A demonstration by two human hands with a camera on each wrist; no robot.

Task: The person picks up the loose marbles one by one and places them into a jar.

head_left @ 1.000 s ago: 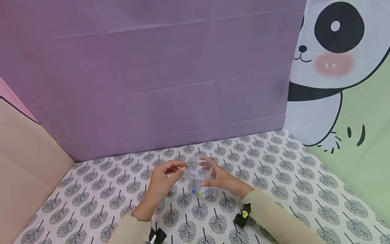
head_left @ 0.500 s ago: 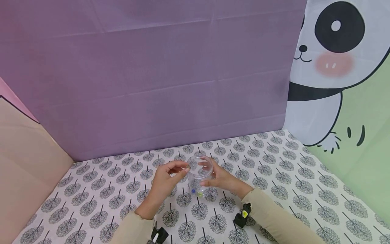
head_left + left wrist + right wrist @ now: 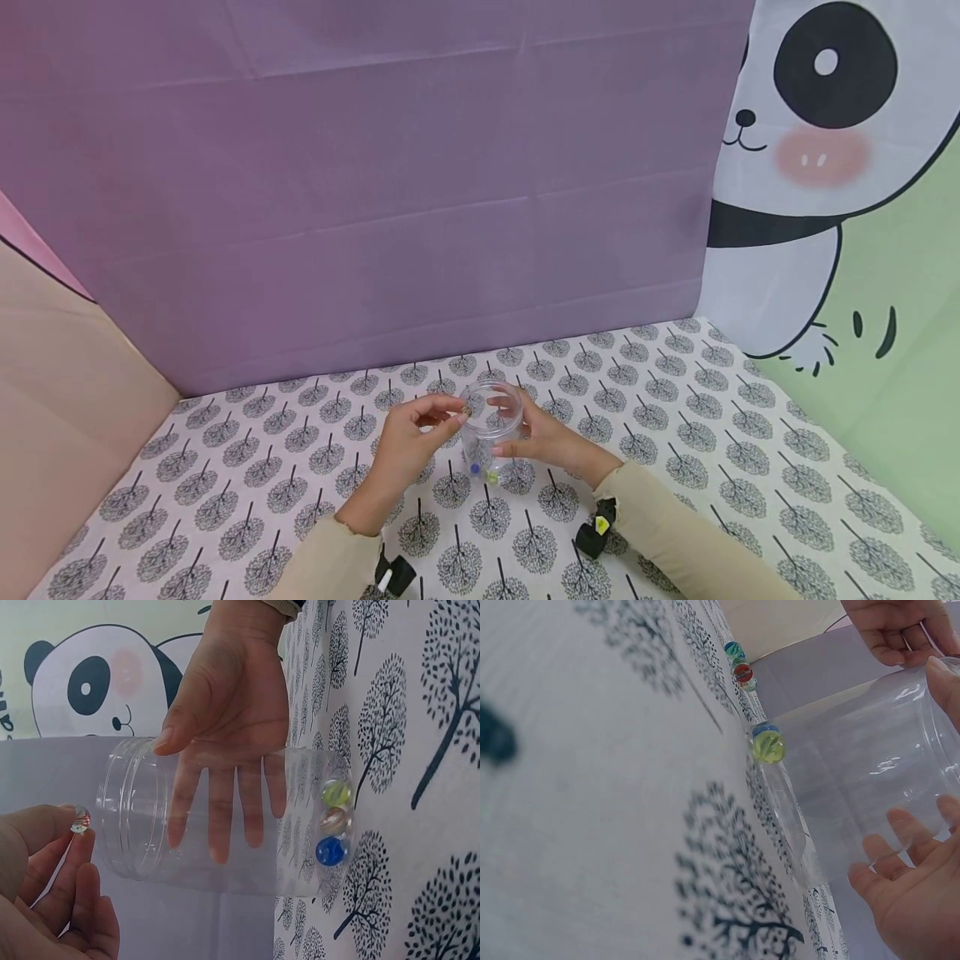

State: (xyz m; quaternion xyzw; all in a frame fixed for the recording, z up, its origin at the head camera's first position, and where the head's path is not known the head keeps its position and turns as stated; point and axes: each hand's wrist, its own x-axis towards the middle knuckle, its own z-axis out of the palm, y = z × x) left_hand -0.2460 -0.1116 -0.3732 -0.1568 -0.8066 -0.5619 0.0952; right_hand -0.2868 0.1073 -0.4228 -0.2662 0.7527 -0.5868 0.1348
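Note:
A clear plastic jar (image 3: 483,433) is upright on the tablecloth, its open mouth uppermost. My right hand (image 3: 551,440) holds its side, thumb in front and fingers spread along the wall behind. At the jar's bottom, in the left wrist view, lie a yellow-green marble (image 3: 336,793), a brown-striped marble (image 3: 334,820) and a blue marble (image 3: 330,851). Thumb and fingertips of my left hand (image 3: 408,437) pinch a clear marble with reddish streaks (image 3: 80,820), just left of the jar's rim.
Several more marbles (image 3: 742,673) lie close together on the tree-print tablecloth (image 3: 322,508) beyond the jar in the right wrist view. A purple cloth wall (image 3: 390,208) stands behind the table, with a panda-print wall (image 3: 877,275) at the right.
My left hand has moved slightly right, bringing the pinched marble closer to the jar's rim. The right hand and the jar hold nearly still.

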